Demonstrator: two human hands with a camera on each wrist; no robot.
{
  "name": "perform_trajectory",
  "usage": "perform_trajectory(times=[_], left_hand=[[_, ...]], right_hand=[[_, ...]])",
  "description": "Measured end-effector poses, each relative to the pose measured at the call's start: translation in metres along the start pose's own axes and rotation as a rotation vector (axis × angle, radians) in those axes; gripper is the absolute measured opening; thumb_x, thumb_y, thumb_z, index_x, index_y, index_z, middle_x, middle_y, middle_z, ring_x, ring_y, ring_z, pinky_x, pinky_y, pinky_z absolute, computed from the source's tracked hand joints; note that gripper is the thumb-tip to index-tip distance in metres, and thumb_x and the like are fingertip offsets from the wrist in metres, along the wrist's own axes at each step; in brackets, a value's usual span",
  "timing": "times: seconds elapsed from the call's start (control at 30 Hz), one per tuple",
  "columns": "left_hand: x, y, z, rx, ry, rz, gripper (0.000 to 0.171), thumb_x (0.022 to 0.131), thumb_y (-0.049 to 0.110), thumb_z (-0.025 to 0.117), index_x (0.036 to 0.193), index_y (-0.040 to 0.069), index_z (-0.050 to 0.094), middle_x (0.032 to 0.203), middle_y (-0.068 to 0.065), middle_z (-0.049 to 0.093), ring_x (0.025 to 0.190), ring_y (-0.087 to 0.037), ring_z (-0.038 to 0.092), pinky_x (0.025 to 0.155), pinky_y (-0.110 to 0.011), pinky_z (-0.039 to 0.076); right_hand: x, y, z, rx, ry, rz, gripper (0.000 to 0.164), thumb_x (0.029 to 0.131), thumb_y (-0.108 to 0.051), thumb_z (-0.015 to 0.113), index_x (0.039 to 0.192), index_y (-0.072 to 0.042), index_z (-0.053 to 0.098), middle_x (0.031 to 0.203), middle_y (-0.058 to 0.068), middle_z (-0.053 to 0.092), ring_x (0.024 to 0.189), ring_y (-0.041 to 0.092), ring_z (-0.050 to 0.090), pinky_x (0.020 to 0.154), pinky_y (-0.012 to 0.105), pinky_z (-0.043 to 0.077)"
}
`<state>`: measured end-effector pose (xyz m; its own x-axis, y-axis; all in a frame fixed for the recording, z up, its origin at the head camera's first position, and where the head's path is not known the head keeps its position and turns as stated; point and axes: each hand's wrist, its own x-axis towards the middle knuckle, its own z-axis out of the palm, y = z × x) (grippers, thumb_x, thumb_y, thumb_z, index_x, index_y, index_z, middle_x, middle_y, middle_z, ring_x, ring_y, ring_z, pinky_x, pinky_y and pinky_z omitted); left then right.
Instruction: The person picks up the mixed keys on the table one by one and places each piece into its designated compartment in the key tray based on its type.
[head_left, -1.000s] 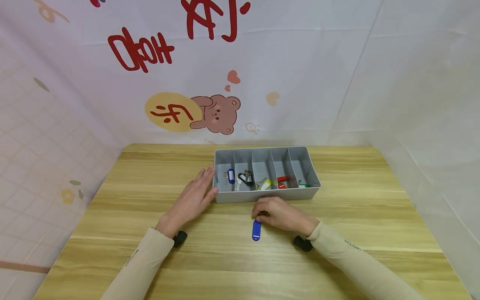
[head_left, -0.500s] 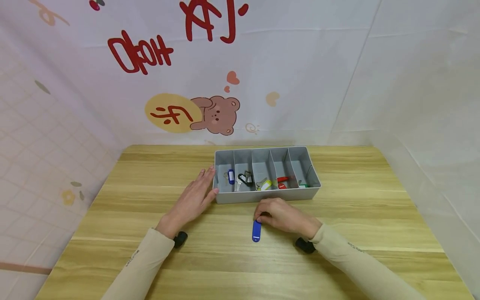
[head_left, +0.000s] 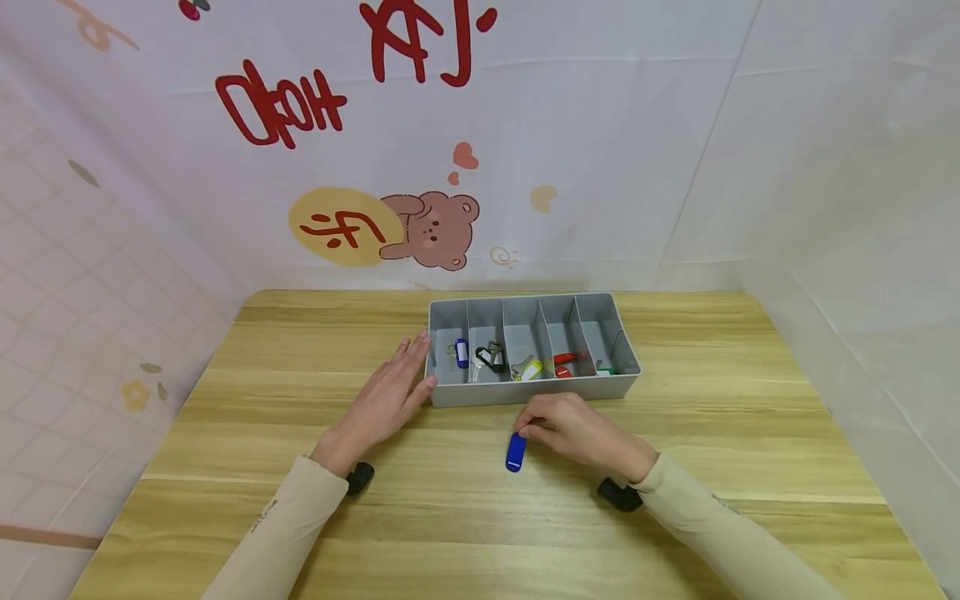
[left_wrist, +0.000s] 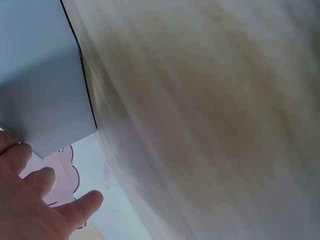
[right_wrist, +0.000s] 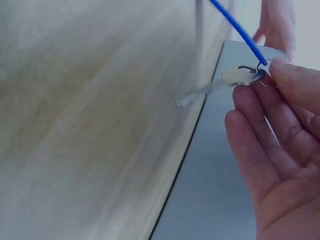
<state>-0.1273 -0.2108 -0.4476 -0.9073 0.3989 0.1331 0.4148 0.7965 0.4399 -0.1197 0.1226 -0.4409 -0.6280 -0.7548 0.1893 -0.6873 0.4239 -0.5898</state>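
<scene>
A grey divided box (head_left: 536, 390) stands on the table, side-on to me. Against its left end rests my left hand (head_left: 382, 404), fingers extended; the left wrist view shows the same hand (left_wrist: 37, 200) beside the grey wall. Just in front of the box, my right hand (head_left: 573, 427) pinches the ring of a blue key tag (head_left: 515, 452), which hangs from the fingertips. In the right wrist view, thumb and finger of the hand (right_wrist: 285, 145) hold the thin ring, with a silver key (right_wrist: 200, 94) dangling beside the tag's edge.
From left to right, the compartments hold a blue tag (head_left: 461, 353), a black tag (head_left: 490, 359) with keys, a yellow tag (head_left: 531, 370), red tags (head_left: 564, 372) and a green tag (head_left: 606, 372). A printed cloth (head_left: 600, 167) rises behind the wooden table (head_left: 465, 533).
My right hand has shifted slightly to the right, and the blue tag it pinches now hangs a little higher and more tilted. The left hand and the box have stayed put.
</scene>
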Motion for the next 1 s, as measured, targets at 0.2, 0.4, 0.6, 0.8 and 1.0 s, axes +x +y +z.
perform_trajectory(times=[0.2,0.4,0.6,0.8,1.0], left_hand=[[0.000,-0.001,0.000,0.000,-0.007,-0.004,0.071,0.112,0.043,0.041,0.166,0.005,0.015,0.172,-0.011,0.014,0.158,-0.036,0.013,0.118,-0.065,0.028],[0.000,-0.002,0.001,-0.007,0.017,0.012,0.070,0.111,0.040,0.045,0.165,0.004,0.018,0.171,-0.015,0.018,0.156,-0.039,0.016,0.116,-0.066,0.029],[0.001,-0.001,0.000,-0.006,0.014,0.018,0.070,0.111,0.040,0.045,0.165,0.004,0.017,0.171,-0.014,0.018,0.156,-0.039,0.017,0.117,-0.064,0.029],[0.001,-0.002,0.000,-0.007,-0.002,0.009,0.071,0.112,0.043,0.042,0.166,0.006,0.015,0.172,-0.011,0.015,0.157,-0.037,0.014,0.118,-0.064,0.027],[0.000,-0.002,0.000,-0.006,-0.008,0.000,0.071,0.112,0.044,0.041,0.166,0.007,0.014,0.172,-0.009,0.013,0.157,-0.036,0.013,0.119,-0.063,0.027]], right_hand=[[-0.004,-0.005,-0.005,0.017,0.087,-0.037,0.006,0.095,-0.010,0.076,0.098,-0.014,0.077,0.094,-0.013,0.072,0.084,0.000,0.064,0.073,0.024,0.057],[-0.004,-0.015,-0.014,0.004,0.221,-0.084,0.015,0.088,-0.004,0.081,0.095,-0.015,0.075,0.091,-0.012,0.073,0.083,0.002,0.066,0.071,0.031,0.058],[-0.002,-0.029,-0.028,0.023,0.269,-0.074,0.013,0.090,-0.005,0.080,0.096,-0.016,0.076,0.094,-0.006,0.075,0.087,0.004,0.068,0.072,0.025,0.057],[0.008,-0.040,-0.037,0.024,0.328,-0.100,0.017,0.092,-0.004,0.078,0.101,-0.018,0.075,0.098,-0.007,0.075,0.090,0.007,0.070,0.069,0.029,0.057],[0.025,-0.051,-0.041,0.034,0.370,-0.113,0.013,0.093,-0.006,0.077,0.102,-0.015,0.076,0.099,-0.005,0.076,0.092,0.009,0.071,0.074,0.040,0.060]])
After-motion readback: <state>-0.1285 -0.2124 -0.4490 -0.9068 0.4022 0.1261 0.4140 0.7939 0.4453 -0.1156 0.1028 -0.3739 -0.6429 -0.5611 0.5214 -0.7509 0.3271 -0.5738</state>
